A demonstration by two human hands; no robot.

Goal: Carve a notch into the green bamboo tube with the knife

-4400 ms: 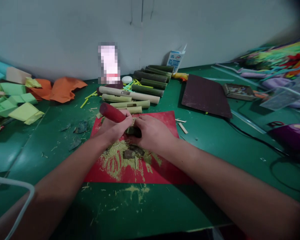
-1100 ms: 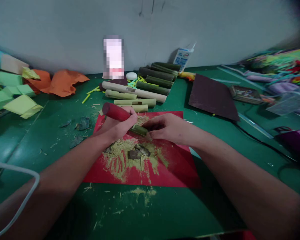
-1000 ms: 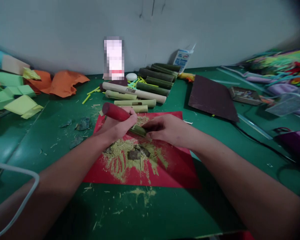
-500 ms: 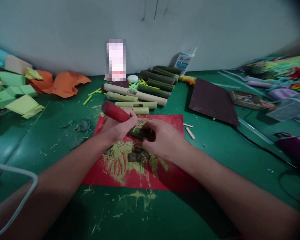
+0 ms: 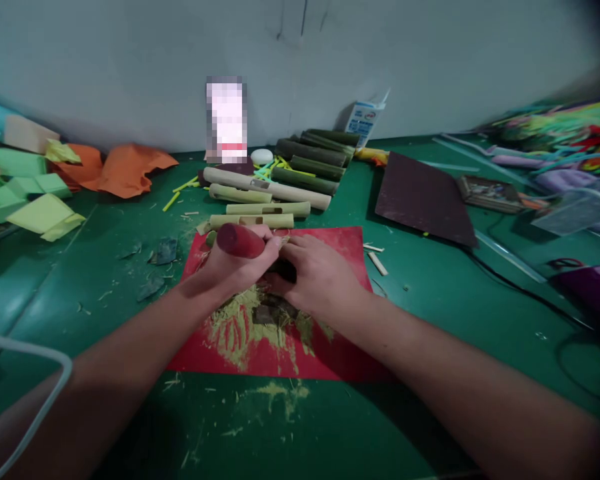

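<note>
My left hand (image 5: 243, 270) is closed around the thick red handle (image 5: 240, 241) of a tool; its working end is hidden by my fingers. My right hand (image 5: 323, 273) wraps over a dark green bamboo tube (image 5: 282, 269), of which only a little shows between the two hands. Both hands are close together above a red sheet (image 5: 347, 253). Pale powder and fine shavings (image 5: 235, 327) are spread over the sheet under them, with dark chips (image 5: 267, 313) among the shavings.
Pale cut bamboo tubes (image 5: 270, 209) and green ones (image 5: 305, 181) lie behind the sheet. A dark brown board (image 5: 425, 200) is on the right, folded coloured paper (image 5: 30, 167) on the left. A blurred-out upright screen (image 5: 227, 120) and a drink carton (image 5: 366, 123) stand by the wall.
The red handle has tipped so its butt end now faces me more. My right hand has shifted slightly left, closer to my left hand, covering more of the bamboo.
</note>
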